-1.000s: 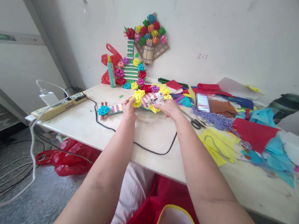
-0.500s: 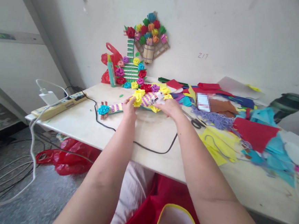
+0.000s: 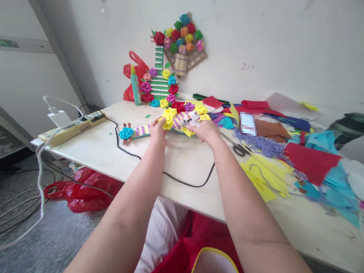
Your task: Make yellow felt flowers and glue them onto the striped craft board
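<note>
A guitar-shaped craft (image 3: 143, 131) lies on the table, striped yellow and purple, with a blue paper rose (image 3: 126, 133) at its narrow end. My left hand (image 3: 159, 130) is closed at a yellow paper flower (image 3: 170, 118), pinching it at the craft's body. In my right hand (image 3: 208, 131) is a white hot glue gun (image 3: 193, 118) with printed marks, held over the body; its tip is hard to make out. More yellow flowers, a red one (image 3: 177, 106) and a purple one (image 3: 189, 107) sit along the far rim.
A green guitar craft (image 3: 159, 88) and a glue bottle (image 3: 135, 86) stand by the wall. Scissors (image 3: 239, 150), purple yarn (image 3: 263, 145) and coloured paper sheets (image 3: 311, 163) lie to the right. A black cord (image 3: 184, 184) crosses the table from the power strip (image 3: 72, 128).
Almost nothing differs. Both hands stay at the craft, the glue gun still over its body; the camera view has shifted very slightly.
</note>
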`<act>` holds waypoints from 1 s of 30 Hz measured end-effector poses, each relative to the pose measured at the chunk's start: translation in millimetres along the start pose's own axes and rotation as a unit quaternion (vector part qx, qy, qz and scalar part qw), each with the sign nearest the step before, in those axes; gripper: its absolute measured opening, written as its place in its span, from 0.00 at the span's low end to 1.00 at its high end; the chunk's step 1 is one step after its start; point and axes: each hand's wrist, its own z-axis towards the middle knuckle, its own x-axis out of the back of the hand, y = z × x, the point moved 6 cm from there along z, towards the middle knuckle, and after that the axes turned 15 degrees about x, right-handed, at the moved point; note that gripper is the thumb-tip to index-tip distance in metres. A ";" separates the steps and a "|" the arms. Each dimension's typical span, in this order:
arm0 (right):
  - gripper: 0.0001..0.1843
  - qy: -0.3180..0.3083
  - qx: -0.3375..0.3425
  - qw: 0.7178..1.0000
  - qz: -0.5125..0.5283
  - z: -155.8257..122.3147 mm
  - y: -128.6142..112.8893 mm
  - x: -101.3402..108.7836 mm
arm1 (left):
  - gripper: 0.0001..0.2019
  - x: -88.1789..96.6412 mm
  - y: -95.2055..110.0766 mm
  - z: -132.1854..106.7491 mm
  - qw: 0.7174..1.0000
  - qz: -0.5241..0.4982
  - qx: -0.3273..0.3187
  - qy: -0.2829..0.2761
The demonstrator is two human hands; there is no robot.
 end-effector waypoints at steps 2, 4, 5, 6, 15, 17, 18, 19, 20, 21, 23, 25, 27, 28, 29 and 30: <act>0.38 0.005 0.001 1.000 0.000 0.8 -0.8 -1.6 | 0.14 0.1 -0.2 1.1 1.000 0.001 -0.002 -0.002; 0.38 0.005 0.000 1.000 -0.001 1.4 -1.8 -3.0 | 0.14 0.4 -0.8 2.8 1.000 0.001 -0.005 -0.004; 0.37 0.005 0.000 1.000 -0.003 1.5 -2.4 -3.3 | 0.14 0.5 -1.2 3.7 1.000 0.002 -0.005 -0.005; 0.37 0.006 0.001 1.000 -0.005 1.6 -3.3 -3.4 | 0.14 0.6 -1.6 4.3 1.000 0.002 -0.004 -0.006; 0.34 0.016 0.017 1.000 0.000 1.7 -7.1 -2.9 | 0.14 -0.4 -1.0 2.9 1.000 -0.003 -0.001 -0.003; 0.34 0.016 0.019 1.000 0.007 1.6 -5.9 -2.6 | 0.14 -0.2 -0.5 2.9 1.000 -0.005 -0.004 -0.002; 0.33 0.016 0.020 1.000 0.012 1.4 -5.2 -2.4 | 0.14 0.0 -0.4 3.0 1.000 -0.006 -0.004 -0.002; 0.34 0.016 0.020 1.000 0.016 1.1 -4.4 -2.0 | 0.14 0.2 -0.4 3.1 1.000 -0.005 -0.005 -0.001; 0.34 0.017 0.020 0.999 0.019 0.7 -3.6 -1.4 | 0.14 0.4 -0.4 3.1 1.000 -0.004 -0.005 -0.001; 0.34 0.017 0.019 0.999 0.021 0.3 -2.9 -1.0 | 0.14 0.5 -0.5 3.2 1.000 -0.002 -0.005 0.000; 0.34 0.007 0.014 1.000 0.024 -0.4 -1.7 -1.0 | 0.14 0.7 -0.6 3.1 1.000 0.002 -0.006 0.001; 0.34 -0.005 0.009 1.000 0.025 -1.0 -1.2 -1.4 | 0.14 0.9 -0.8 3.1 1.000 0.006 -0.006 0.004; 0.35 -0.011 0.006 1.000 0.025 -1.3 -1.4 -1.3 | 0.14 0.9 -1.2 3.2 1.000 0.008 -0.004 0.007; 0.35 -0.010 0.004 1.000 0.024 -1.3 -1.5 -1.0 | 0.14 0.9 -1.4 3.2 1.000 0.008 -0.003 0.007; 0.35 -0.008 0.001 1.000 0.023 -1.2 -1.5 -0.8 | 0.14 0.8 -1.5 3.2 1.000 0.009 -0.002 0.007; 0.35 -0.008 -0.002 1.000 0.023 -1.0 -1.5 -1.1 | 0.14 0.7 -1.6 3.1 1.000 0.008 -0.002 0.007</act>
